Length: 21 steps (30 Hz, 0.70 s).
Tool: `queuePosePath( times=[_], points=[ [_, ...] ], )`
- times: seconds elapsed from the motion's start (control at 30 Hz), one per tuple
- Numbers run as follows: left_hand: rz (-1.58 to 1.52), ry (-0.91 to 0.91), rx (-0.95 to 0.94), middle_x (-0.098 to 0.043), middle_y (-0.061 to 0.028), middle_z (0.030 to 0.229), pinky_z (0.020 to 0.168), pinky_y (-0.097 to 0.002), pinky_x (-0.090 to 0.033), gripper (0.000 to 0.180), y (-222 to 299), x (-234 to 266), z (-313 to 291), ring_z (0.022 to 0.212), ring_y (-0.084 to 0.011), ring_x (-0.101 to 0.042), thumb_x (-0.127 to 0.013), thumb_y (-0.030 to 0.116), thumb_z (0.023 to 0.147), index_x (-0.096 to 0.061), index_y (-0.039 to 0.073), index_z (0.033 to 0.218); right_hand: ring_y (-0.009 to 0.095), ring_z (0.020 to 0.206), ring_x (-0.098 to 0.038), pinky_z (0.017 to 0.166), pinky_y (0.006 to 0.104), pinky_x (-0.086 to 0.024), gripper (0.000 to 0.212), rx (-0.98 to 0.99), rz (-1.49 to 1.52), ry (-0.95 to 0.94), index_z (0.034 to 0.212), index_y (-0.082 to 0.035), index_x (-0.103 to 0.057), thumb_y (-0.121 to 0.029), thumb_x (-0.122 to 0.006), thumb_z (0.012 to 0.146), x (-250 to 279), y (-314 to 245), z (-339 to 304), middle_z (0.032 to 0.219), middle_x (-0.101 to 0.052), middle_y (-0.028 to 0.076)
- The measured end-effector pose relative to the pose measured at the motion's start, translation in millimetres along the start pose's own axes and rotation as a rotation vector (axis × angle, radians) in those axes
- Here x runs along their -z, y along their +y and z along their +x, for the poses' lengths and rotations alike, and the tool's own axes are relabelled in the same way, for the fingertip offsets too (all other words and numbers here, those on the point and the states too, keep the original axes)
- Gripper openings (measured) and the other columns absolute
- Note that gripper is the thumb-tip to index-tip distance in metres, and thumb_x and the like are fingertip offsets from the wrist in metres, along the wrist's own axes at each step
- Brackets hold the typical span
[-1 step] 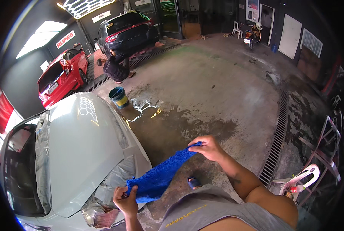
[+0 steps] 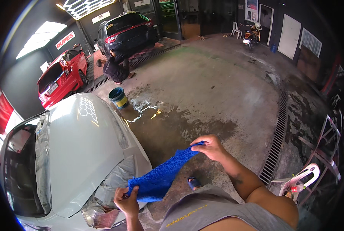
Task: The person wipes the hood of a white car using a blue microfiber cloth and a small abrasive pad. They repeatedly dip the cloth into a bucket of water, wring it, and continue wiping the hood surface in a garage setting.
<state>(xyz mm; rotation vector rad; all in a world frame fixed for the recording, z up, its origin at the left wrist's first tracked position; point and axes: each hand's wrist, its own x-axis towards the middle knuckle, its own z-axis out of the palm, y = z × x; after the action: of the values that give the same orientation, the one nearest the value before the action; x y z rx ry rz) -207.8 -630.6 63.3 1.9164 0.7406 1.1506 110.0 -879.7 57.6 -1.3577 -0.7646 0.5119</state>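
A blue microfiber towel (image 2: 156, 181) hangs stretched between my two hands, slanting up from left to right. My left hand (image 2: 127, 200) pinches its lower left corner between thumb and fingers, beside the car's front end. With thumb and fingertips, my right hand (image 2: 208, 147) grips the opposite corner, higher and farther out over the floor. The cloth's middle droops toward my body. Left of it stands a grey car (image 2: 79, 142), with masking film (image 2: 116, 179) over its headlight area and along the windshield's base.
Past the hood, a dark bucket (image 2: 118, 97) stands on wet concrete. A person (image 2: 117, 70) crouches behind a dark car (image 2: 129, 32), near a red car (image 2: 62, 77). A drain grate (image 2: 277, 136) runs along my right. A white plastic chair (image 2: 301, 179) and metal frame (image 2: 326, 150) stand nearby.
Both hands and the towel have shifted very slightly to the right. Both corners are still held, and the surroundings look the same.
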Motion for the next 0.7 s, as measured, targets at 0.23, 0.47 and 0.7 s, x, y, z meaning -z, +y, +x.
queuePosePath(
  times=[0.23, 0.47, 0.7],
  points=[
    [0.137, 0.116, -0.101, -0.057, -0.0003, 0.077, 0.063, -0.0302, -0.039, 0.034, 1, 1, -17, 0.070, -0.0146, -0.053, -0.098, 0.003, 0.063, -0.067, 0.007, 0.076, 0.007, 0.085, -0.069, 0.074, 0.0238, -0.055, 0.015, 0.267, -0.221, 0.079, 0.110, -0.001, -0.078, -0.010, -0.077, 0.099, 1, -50, -25, 0.095, -0.078, 0.005],
    [-0.116, -0.399, 0.027, -0.064, -0.0056, 0.089, 0.079, -0.0307, -0.050, 0.037, 12, 8, -21, 0.085, -0.0151, -0.062, -0.089, -0.005, 0.074, -0.057, 0.007, 0.087, 0.003, 0.082, -0.062, 0.071, 0.0206, -0.049, 0.017, 0.151, -0.254, 0.147, 0.113, -0.002, -0.077, -0.015, -0.070, 0.105, -7, -67, -26, 0.094, -0.077, 0.003],
    [0.061, -0.512, 0.223, -0.066, -0.0021, 0.081, 0.070, -0.0272, -0.049, 0.028, 31, 20, -35, 0.076, -0.0079, -0.058, -0.083, -0.005, 0.080, -0.058, 0.004, 0.089, 0.007, 0.083, -0.064, 0.079, 0.0251, -0.053, 0.021, 0.080, 0.090, 0.038, 0.113, -0.002, -0.072, -0.019, -0.060, 0.111, -32, -53, -12, 0.089, -0.073, 0.003]
  ],
)
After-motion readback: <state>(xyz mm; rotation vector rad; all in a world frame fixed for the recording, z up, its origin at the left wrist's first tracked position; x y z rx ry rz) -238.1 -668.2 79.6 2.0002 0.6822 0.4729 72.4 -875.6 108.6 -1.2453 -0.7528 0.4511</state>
